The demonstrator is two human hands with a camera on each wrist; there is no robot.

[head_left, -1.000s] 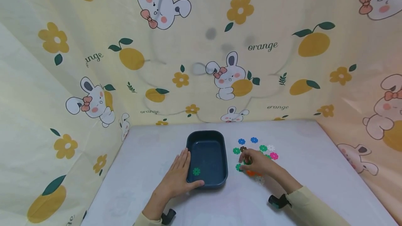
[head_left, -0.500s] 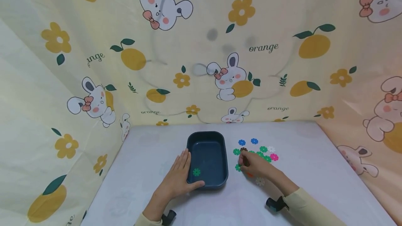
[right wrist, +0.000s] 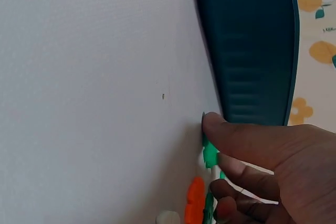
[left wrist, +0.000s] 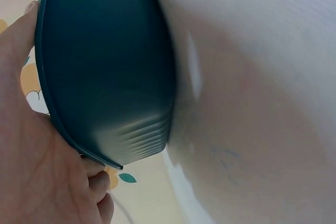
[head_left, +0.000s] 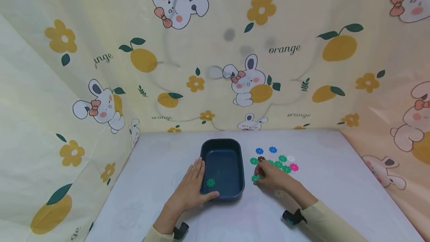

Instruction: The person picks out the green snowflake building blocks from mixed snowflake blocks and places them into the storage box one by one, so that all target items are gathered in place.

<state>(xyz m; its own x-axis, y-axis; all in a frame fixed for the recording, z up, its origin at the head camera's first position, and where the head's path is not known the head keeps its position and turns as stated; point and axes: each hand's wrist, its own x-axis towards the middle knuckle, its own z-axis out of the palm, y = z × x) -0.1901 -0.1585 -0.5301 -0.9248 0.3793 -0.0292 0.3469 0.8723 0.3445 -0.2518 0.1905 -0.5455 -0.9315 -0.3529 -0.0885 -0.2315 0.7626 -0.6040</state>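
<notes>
A dark blue-green tray [head_left: 223,163] stands on the table with one green flower-shaped plastic piece [head_left: 210,182] inside. My left hand [head_left: 189,189] rests along the tray's left side, fingers straight, thumb stretched over the near rim; the left wrist view shows the thumb [left wrist: 20,32] at the rim. To the tray's right, my right hand [head_left: 273,176] is low over a scatter of flower pieces. Its thumb and fingers pinch at a green flower piece [right wrist: 210,156], whose edge shows beside the thumb tip. An orange piece [right wrist: 195,200] lies close by, hidden in the head view.
Around the right hand lie two blue pieces [head_left: 259,151], a brown one [head_left: 261,158], several green ones [head_left: 286,169], a pink one [head_left: 294,167], a white one [head_left: 290,158] and a clear one [head_left: 279,193]. A printed curtain [head_left: 201,47] hangs behind the table.
My right hand has come down slightly left, its fingertips closing in from a wider gap, and now covers the orange pieces. The left hand and tray stay in place.
</notes>
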